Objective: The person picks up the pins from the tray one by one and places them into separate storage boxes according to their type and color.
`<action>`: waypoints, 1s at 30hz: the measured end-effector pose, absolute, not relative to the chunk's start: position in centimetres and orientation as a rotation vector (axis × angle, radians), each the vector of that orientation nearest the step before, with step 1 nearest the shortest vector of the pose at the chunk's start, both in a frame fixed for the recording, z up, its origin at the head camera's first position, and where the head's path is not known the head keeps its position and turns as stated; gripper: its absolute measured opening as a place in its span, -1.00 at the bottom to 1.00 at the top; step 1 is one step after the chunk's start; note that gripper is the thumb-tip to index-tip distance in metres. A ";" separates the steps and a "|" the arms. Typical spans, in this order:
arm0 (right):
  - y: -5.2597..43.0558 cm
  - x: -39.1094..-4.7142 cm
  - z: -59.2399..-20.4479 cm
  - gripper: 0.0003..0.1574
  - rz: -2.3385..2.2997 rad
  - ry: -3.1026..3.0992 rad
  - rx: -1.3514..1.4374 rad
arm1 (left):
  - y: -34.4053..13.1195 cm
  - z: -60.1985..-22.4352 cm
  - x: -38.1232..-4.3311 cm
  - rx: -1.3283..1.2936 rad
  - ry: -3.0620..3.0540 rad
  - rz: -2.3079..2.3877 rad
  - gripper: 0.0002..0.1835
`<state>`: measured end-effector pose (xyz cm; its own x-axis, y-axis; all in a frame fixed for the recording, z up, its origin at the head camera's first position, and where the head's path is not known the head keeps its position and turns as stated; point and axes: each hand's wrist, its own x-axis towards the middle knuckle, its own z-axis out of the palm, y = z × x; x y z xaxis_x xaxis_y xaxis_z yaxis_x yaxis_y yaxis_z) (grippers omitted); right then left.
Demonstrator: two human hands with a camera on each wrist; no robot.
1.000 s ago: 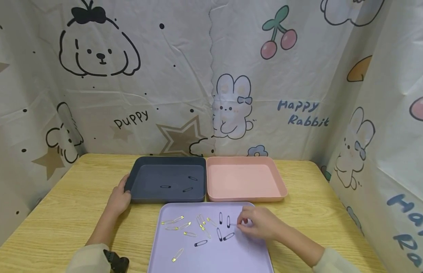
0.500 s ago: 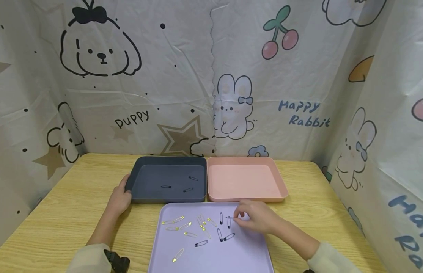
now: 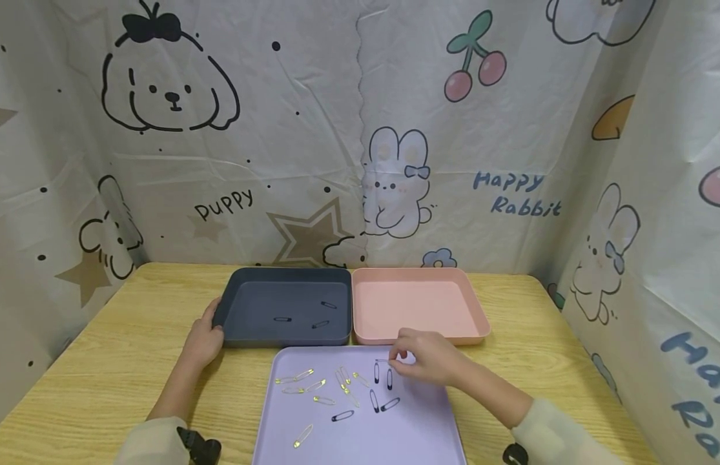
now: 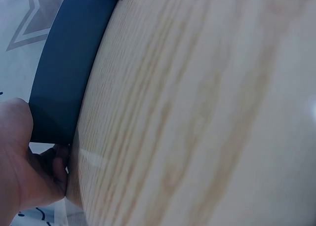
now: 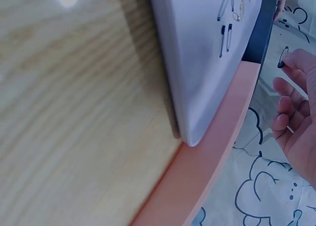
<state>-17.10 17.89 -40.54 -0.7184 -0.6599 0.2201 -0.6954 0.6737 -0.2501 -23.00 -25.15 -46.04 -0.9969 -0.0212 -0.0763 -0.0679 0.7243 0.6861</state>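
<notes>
My right hand (image 3: pixel 426 358) pinches a black safety pin (image 5: pixel 283 57) between thumb and forefinger, above the far side of the lilac tray (image 3: pixel 406 439). Several black safety pins (image 3: pixel 374 400) lie on that tray, most of them just left of this hand. Gold safety pins (image 3: pixel 303 436) are scattered over its left part. At the left end of the dark blue-grey tray (image 3: pixel 249 310), my left hand (image 3: pixel 203 339) holds the wall, with its thumb on the near side and its fingers curled at the corner in the left wrist view. Three black safety pins (image 3: pixel 282 320) lie inside the dark tray.
A pink tray (image 3: pixel 418 303) stands beside the dark one, with the lilac tray in front of both. All rest on a wooden table (image 3: pixel 528 342). A printed cloth (image 3: pixel 313 129) hangs behind the table and along its sides.
My right hand has moved left and away from me, lifting the pinched black safety pin past the other black pins toward the lilac tray's far edge. My left hand has kept its place.
</notes>
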 end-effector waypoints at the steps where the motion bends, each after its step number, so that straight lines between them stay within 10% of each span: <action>1: 17.8 -17.2 -40.4 -0.94 0.481 -2.768 1.125 | -25.2 -46.1 -23.0 -0.075 2.857 1.142 -0.30; 30: 13.3 -20.9 -38.5 -0.94 0.470 -2.666 1.144 | -25.1 -46.0 -22.9 -0.079 2.865 1.176 -0.31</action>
<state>-20.87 13.34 -38.50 -0.6796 -0.6667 0.3060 -0.7312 0.6493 -0.2091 -22.85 -25.13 -46.04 -0.9978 -0.0307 -0.0595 -0.0636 0.7105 0.7008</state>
